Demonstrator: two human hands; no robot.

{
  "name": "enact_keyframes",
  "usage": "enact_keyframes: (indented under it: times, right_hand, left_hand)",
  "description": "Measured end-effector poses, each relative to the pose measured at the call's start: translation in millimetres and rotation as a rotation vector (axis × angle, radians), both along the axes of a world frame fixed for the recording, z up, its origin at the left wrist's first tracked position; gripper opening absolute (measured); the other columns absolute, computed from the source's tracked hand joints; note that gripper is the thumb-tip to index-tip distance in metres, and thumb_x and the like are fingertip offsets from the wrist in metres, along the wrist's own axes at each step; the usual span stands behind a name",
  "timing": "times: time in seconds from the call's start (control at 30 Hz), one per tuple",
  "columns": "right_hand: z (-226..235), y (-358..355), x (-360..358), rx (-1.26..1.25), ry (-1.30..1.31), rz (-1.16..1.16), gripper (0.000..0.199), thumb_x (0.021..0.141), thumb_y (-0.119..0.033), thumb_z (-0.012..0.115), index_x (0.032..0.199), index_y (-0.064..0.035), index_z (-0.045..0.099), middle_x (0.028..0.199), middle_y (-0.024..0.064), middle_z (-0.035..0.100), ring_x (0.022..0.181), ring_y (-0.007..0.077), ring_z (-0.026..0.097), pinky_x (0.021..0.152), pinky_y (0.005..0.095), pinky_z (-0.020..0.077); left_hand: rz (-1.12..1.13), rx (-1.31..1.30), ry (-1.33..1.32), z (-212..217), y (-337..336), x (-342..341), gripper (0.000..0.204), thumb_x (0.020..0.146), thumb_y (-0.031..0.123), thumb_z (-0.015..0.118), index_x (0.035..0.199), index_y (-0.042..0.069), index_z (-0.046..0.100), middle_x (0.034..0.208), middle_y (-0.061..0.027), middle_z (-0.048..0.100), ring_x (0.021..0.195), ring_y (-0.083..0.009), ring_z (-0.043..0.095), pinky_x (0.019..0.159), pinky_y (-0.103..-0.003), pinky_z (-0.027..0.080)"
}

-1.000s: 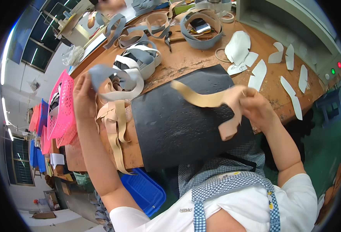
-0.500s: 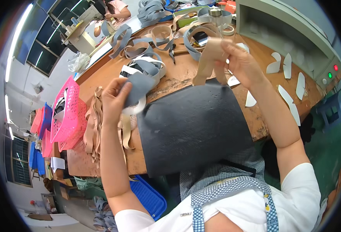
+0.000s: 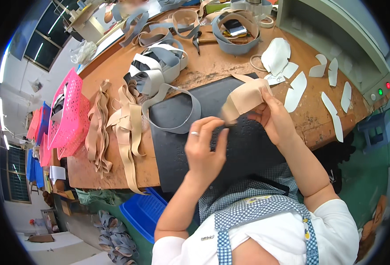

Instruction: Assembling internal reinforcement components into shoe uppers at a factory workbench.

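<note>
Right hand [image 3: 274,117]: closing its fingers around a tan strip piece [image 3: 243,99], which is sitting over the upper edge of the black mat [image 3: 248,150], at about one o'clock from picture centre.

Left hand [image 3: 204,148]: hovering just at seven o'clock of the strip, fingers half curled and extended, a ring showing on one finger; the fingertips are lying at the strip's lower end, though whether they are actually pinching it is hard to tell through the blur.

Grey loop strip [image 3: 173,110]: lying on the mat's left corner, at ten o'clock from the left hand.

Pile of tan strips [image 3: 120,128]: draping over the wooden table [image 3: 212,70] edge, at nine o'clock.

Pink basket [image 3: 67,115]: standing at the table's far left end.

White cut pieces [image 3: 296,86]: lying spread at two to three o'clock on the table.

Grey and white bands [image 3: 155,66]: heaping at eleven o'clock.

Blue crate [image 3: 144,212]: sitting below the table, at seven o'clock.
</note>
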State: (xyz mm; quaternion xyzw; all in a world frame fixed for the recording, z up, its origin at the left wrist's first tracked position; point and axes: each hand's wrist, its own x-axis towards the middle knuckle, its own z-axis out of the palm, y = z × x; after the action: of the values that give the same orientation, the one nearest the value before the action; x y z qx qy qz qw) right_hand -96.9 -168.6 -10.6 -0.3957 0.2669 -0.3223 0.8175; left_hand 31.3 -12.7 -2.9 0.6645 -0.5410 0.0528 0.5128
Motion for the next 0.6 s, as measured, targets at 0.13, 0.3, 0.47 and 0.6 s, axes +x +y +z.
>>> enact_keyframes:
  times: [0.13, 0.3, 0.47, 0.6]
  right_hand:
    - [-1.3, 9.9, -3.4, 0.035, -0.102, 0.043, 0.044, 0.106, -0.038, 0.039, 0.128, -0.001, 0.05, 0.113, 0.0139, 0.067, 0.096, 0.0234, 0.07, 0.083, 0.0365, 0.0593]
    - [-9.3, 16.7, -13.8, 0.036, -0.152, 0.134, 0.05, 0.106, -0.042, 0.038, 0.126, 0.0024, 0.049, 0.117, 0.0191, 0.064, 0.104, 0.0281, 0.068, 0.089, 0.0406, 0.0583]
    - [-12.9, 27.9, -12.0, 0.093, -0.201, 0.112, 0.051, 0.106, -0.042, 0.036, 0.128, 0.0032, 0.045, 0.118, 0.0196, 0.063, 0.107, 0.0289, 0.067, 0.09, 0.0406, 0.0583]
    - [-12.8, 37.4, -7.8, 0.167, -0.231, 0.096, 0.051, 0.106, -0.041, 0.035, 0.131, 0.0033, 0.042, 0.12, 0.0192, 0.062, 0.109, 0.0291, 0.066, 0.094, 0.0409, 0.0566]
  left_hand:
    - [-0.001, -0.04, 0.127, -8.5, -11.6, -21.7, 0.023, 0.079, -0.001, 0.075, 0.098, 0.001, 0.062, 0.102, -0.0119, 0.065, 0.089, -0.0232, 0.063, 0.075, -0.031, 0.052]
    - [0.068, -0.064, 0.168, -14.1, -17.1, -29.0, 0.026, 0.078, 0.002, 0.078, 0.098, 0.0, 0.062, 0.102, -0.0118, 0.064, 0.088, -0.0219, 0.064, 0.076, -0.03, 0.053]
    - [0.073, -0.065, 0.188, -17.7, -15.0, -27.8, 0.026, 0.077, 0.002, 0.08, 0.097, -0.001, 0.064, 0.102, -0.0134, 0.067, 0.09, -0.0222, 0.068, 0.08, -0.03, 0.056]
    - [0.137, -0.07, 0.044, -17.2, -12.3, -27.6, 0.023, 0.078, 0.0, 0.079, 0.097, -0.003, 0.066, 0.104, -0.0153, 0.07, 0.091, -0.0208, 0.069, 0.08, -0.031, 0.057]
